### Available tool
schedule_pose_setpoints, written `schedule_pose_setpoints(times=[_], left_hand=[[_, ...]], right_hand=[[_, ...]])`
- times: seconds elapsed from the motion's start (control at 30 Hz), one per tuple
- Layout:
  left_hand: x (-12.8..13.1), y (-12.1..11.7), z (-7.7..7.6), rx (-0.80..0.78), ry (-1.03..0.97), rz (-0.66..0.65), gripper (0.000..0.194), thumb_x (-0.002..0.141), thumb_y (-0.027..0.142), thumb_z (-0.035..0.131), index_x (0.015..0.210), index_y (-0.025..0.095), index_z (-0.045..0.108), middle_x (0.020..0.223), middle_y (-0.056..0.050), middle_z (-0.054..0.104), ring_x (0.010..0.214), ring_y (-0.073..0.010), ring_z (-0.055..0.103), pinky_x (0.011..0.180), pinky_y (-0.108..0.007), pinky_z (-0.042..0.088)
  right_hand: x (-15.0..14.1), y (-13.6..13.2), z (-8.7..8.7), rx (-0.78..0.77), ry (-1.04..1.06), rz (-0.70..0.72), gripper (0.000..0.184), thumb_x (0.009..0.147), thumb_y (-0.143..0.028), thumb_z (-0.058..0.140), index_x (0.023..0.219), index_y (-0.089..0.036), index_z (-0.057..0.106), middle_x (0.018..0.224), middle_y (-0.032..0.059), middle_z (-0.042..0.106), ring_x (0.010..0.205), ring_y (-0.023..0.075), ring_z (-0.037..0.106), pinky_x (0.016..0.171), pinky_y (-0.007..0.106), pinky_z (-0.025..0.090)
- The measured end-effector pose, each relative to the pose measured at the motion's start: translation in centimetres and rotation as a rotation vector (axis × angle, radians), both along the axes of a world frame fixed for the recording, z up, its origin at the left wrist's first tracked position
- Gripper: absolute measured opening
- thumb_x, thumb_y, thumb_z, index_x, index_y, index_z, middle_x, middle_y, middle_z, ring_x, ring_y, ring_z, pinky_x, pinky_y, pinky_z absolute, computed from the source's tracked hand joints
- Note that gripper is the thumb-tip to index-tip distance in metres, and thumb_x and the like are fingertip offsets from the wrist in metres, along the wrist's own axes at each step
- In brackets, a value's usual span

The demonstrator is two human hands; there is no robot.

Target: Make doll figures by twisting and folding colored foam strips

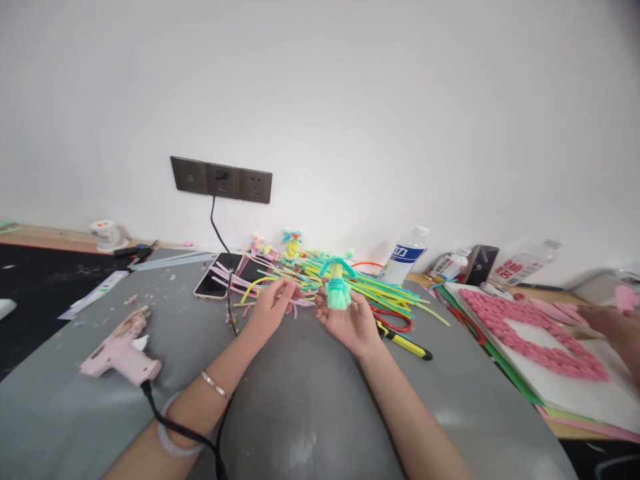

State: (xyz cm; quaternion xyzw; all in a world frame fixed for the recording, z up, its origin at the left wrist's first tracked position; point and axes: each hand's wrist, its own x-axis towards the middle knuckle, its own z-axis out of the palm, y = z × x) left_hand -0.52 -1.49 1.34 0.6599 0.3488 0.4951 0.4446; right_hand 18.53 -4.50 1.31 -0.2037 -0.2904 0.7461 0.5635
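Observation:
My right hand [353, 320] is closed around the lower part of a small pipe-cleaner figure [339, 295]. The figure stands upright, with a yellow stem, turquoise arms and a fringed green skirt. Just left of it, my left hand [273, 305] has its fingers curled together, apart from the figure; whatever lies between the fingertips is hidden. Behind both hands spreads a pile of yellow, green and lilac pipe cleaners [387, 290]. Red-handled scissors [400, 325] and a yellow utility knife [407, 343] lie beside my right wrist.
A pink hot glue gun [123, 353] lies left, its black cord crossing my left forearm. A phone [210, 277], finished figures [293, 247] and a water bottle [405, 257] are toward the wall. At right, another person's hand [613, 327] is near a pink braided frame [545, 340].

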Motion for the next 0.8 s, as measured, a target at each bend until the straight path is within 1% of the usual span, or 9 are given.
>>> schedule_pose_setpoints(times=[0.1, 0.17, 0.27, 0.4, 0.5, 0.63, 0.73, 0.8], left_hand=[[0.1, 0.1, -0.1, -0.010, 0.019, -0.009, 0.032, 0.093, 0.046, 0.049, 0.085, 0.018, 0.062, 0.086, -0.006, 0.071, 0.079, -0.0200, 0.068, 0.059, -0.026, 0.052], [0.2, 0.0, -0.2, -0.016, 0.026, -0.012, 0.029, 0.091, 0.045, 0.052, 0.089, 0.018, 0.062, 0.089, -0.006, 0.070, 0.083, -0.0206, 0.067, 0.058, -0.025, 0.052], [0.4, -0.1, -0.1, -0.014, 0.032, -0.023, 0.025, 0.086, 0.042, 0.059, 0.096, 0.018, 0.063, 0.098, -0.008, 0.070, 0.088, -0.0213, 0.067, 0.059, -0.025, 0.054], [0.5, -0.3, -0.1, 0.003, 0.037, -0.028, 0.029, 0.079, 0.037, 0.068, 0.101, 0.019, 0.063, 0.111, -0.010, 0.067, 0.092, -0.0217, 0.067, 0.065, -0.028, 0.057], [0.6, -0.4, -0.1, 0.007, 0.044, -0.022, 0.029, 0.078, 0.035, 0.069, 0.102, 0.019, 0.064, 0.107, -0.009, 0.068, 0.090, -0.0213, 0.067, 0.066, -0.028, 0.056], [0.7, -0.5, -0.2, 0.004, 0.057, -0.012, 0.032, 0.073, 0.035, 0.075, 0.100, 0.018, 0.066, 0.101, -0.009, 0.070, 0.089, -0.0218, 0.068, 0.070, -0.030, 0.056], [0.8, -0.6, -0.4, -0.018, 0.054, 0.001, 0.034, 0.072, 0.038, 0.076, 0.096, 0.016, 0.065, 0.096, -0.009, 0.071, 0.086, -0.0226, 0.069, 0.070, -0.032, 0.057], [0.8, -0.5, -0.7, -0.039, 0.043, 0.011, 0.035, 0.072, 0.040, 0.076, 0.094, 0.016, 0.065, 0.093, -0.010, 0.071, 0.083, -0.0229, 0.069, 0.068, -0.032, 0.057]], right_hand=[[-0.4, 0.3, -0.6, 0.065, -0.183, -0.157, 0.028, 0.073, -0.041, 0.073, 0.096, -0.027, 0.067, 0.100, 0.0016, 0.072, 0.090, 0.0204, 0.065, 0.078, 0.033, 0.052], [-0.8, 0.5, -1.1, 0.109, -0.261, -0.249, 0.028, 0.072, -0.037, 0.076, 0.096, -0.027, 0.067, 0.101, 0.0019, 0.072, 0.092, 0.0215, 0.065, 0.083, 0.034, 0.051], [-1.3, 0.7, -1.8, 0.145, -0.311, -0.321, 0.032, 0.070, -0.032, 0.079, 0.099, -0.027, 0.066, 0.104, 0.0013, 0.072, 0.095, 0.0218, 0.065, 0.089, 0.036, 0.048], [-1.8, 0.6, -2.2, 0.198, -0.408, -0.372, 0.038, 0.070, -0.032, 0.081, 0.103, -0.027, 0.063, 0.113, 0.0029, 0.069, 0.104, 0.0232, 0.063, 0.091, 0.036, 0.047], [-2.0, 0.7, -2.2, 0.250, -0.481, -0.405, 0.043, 0.070, -0.032, 0.081, 0.108, -0.026, 0.061, 0.117, 0.0053, 0.066, 0.108, 0.0243, 0.060, 0.092, 0.036, 0.047], [-2.1, 0.6, -2.4, 0.356, -0.601, -0.500, 0.048, 0.074, -0.028, 0.077, 0.116, -0.027, 0.054, 0.114, 0.0062, 0.063, 0.108, 0.0244, 0.058, 0.095, 0.039, 0.043], [-2.2, 0.2, -2.5, 0.522, -0.854, -0.644, 0.051, 0.078, -0.023, 0.071, 0.124, -0.026, 0.049, 0.115, 0.0077, 0.060, 0.111, 0.0256, 0.055, 0.099, 0.043, 0.040], [-2.3, 0.0, -2.6, 0.616, -1.019, -0.749, 0.051, 0.079, -0.020, 0.067, 0.126, -0.024, 0.046, 0.115, 0.0084, 0.057, 0.112, 0.0262, 0.054, 0.100, 0.045, 0.039]])
